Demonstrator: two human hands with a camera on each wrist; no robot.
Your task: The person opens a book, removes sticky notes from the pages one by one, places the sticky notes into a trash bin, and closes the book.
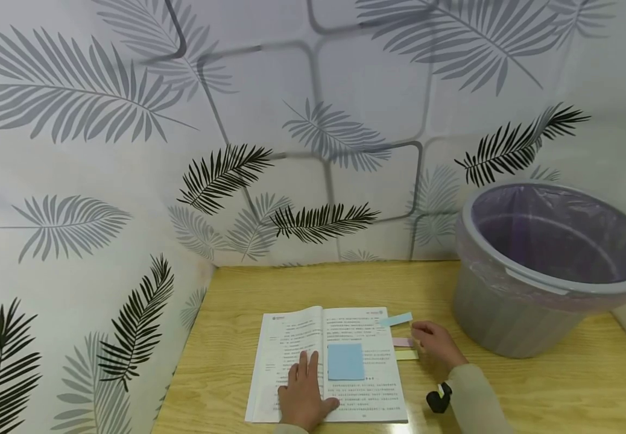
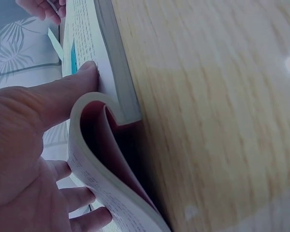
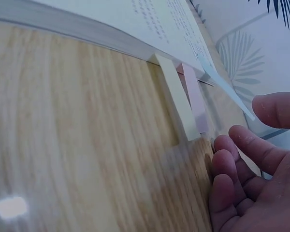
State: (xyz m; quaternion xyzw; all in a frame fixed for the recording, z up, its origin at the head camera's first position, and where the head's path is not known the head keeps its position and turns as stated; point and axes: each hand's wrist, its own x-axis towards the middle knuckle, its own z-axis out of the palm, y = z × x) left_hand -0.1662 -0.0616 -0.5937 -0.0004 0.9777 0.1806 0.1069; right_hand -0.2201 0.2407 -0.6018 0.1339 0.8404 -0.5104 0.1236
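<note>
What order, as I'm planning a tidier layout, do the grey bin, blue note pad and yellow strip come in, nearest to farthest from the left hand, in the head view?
From the left hand:
1. Blue note pad: on the right side of the open book.
2. Yellow strip: jutting past the book's right edge.
3. Grey bin: far right.

Blue pad (image 1: 345, 361), pink strip (image 1: 403, 342), leaf-patterned backdrop (image 1: 269, 108)

The head view looks forward and down from above the open book (image 1: 318, 339); close up, the left wrist view faces its near edge, the right wrist view its right edge, both sharing its right page (image 1: 379, 361).
</note>
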